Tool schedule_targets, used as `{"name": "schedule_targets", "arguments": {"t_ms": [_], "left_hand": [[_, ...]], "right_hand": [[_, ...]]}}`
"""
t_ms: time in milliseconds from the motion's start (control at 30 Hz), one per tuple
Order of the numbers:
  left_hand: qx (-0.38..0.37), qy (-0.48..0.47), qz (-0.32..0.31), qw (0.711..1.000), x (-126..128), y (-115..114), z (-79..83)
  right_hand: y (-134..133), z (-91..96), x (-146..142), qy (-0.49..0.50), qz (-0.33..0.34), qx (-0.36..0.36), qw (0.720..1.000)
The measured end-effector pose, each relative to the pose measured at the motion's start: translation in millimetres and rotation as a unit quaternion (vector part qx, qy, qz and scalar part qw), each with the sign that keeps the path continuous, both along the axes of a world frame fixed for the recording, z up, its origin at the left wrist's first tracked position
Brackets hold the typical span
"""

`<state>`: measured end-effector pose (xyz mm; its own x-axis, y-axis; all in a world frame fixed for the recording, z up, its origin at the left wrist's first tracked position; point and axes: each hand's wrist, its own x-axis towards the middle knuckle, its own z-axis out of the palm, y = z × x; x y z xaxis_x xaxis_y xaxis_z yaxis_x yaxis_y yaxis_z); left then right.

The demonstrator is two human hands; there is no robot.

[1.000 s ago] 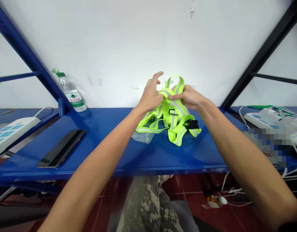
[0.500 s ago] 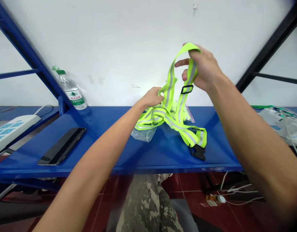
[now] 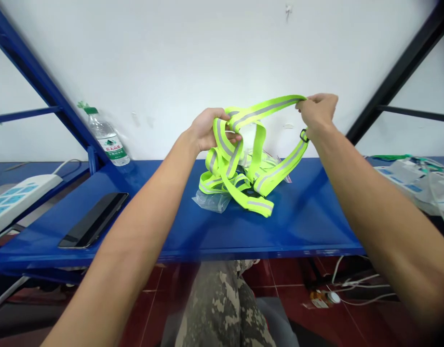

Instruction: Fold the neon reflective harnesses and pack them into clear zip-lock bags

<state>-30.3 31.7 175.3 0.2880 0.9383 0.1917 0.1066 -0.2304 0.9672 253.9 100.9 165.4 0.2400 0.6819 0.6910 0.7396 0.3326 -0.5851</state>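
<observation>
A neon-yellow reflective strap harness (image 3: 243, 164) with grey stripes hangs in loops above the blue shelf (image 3: 308, 226). My left hand (image 3: 205, 130) is closed around a bunch of its straps at the left. My right hand (image 3: 317, 111) pinches one strap end, pulled out taut to the right. A black slider on the strap sits just below my right wrist. The lowest loops rest on the shelf, partly over a clear plastic bag (image 3: 210, 200).
A water bottle (image 3: 106, 140) leans against the blue frame at the back left. A black phone (image 3: 93, 226) lies on the shelf's left part, a white power strip (image 3: 15, 195) beyond it. More power strips and cables (image 3: 413, 178) lie at the right.
My right hand has come down and swung right, stretching one strap level. My left hand has risen with the bundle. The black buckle that lay on the shelf is out of sight.
</observation>
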Motion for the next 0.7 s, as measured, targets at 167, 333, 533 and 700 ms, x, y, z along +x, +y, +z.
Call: {"name": "schedule_targets", "arguments": {"t_ms": [167,333,533,700], "left_hand": [[-0.060,-0.189,-0.064,0.978,14.8,-3.5,7.1],[-0.106,-0.335,-0.083,0.933,24.1,-13.7,18.4],[-0.098,-0.331,-0.004,0.938,23.9,-11.2,25.9],[-0.061,-0.276,0.042,0.958,13.4,-10.3,28.2]], "right_hand": [[-38.5,0.3,-23.4,-0.017,0.061,-0.168,0.984],[-89.2,-19.0,-55.2,-0.112,0.309,-0.215,0.920],[-80.4,-76.0,-81.9,-0.193,0.276,-0.228,0.913],[-57.4,-97.4,-71.9,-0.056,0.313,-0.278,0.907]]}}
